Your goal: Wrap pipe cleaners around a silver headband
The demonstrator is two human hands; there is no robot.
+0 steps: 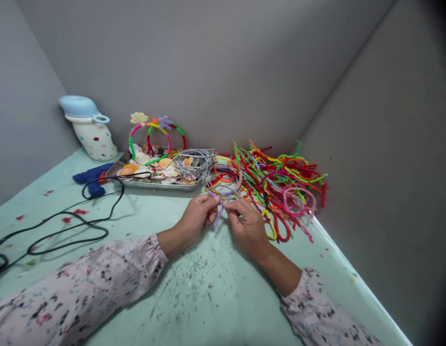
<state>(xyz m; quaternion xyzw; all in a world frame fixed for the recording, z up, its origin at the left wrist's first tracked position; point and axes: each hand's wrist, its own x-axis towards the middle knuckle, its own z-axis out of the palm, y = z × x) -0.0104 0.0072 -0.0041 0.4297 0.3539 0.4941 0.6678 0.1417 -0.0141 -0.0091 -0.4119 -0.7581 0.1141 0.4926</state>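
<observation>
A short purple fuzzy stem [218, 218] is pinched between my two hands above the middle of the table. My left hand [198, 216] closes thumb and fingertips on its upper left part. From the right, my right hand [247, 227] grips it with thumb and forefinger, close to the left fingertips. One end of the stem hangs down between the hands. Just behind them lie wire rings [223, 180], partly wrapped in colour, and a coil of bare silver wire [194, 162].
A metal tray [161, 185] holds shells and two flower-topped rings [150, 126]. Left of it are a blue glue gun [95, 177], black cable [89, 223] and a capped bottle [95, 137]. Colourful fuzzy stems [277, 175] and scissors [280, 226] lie right. Walls stand behind.
</observation>
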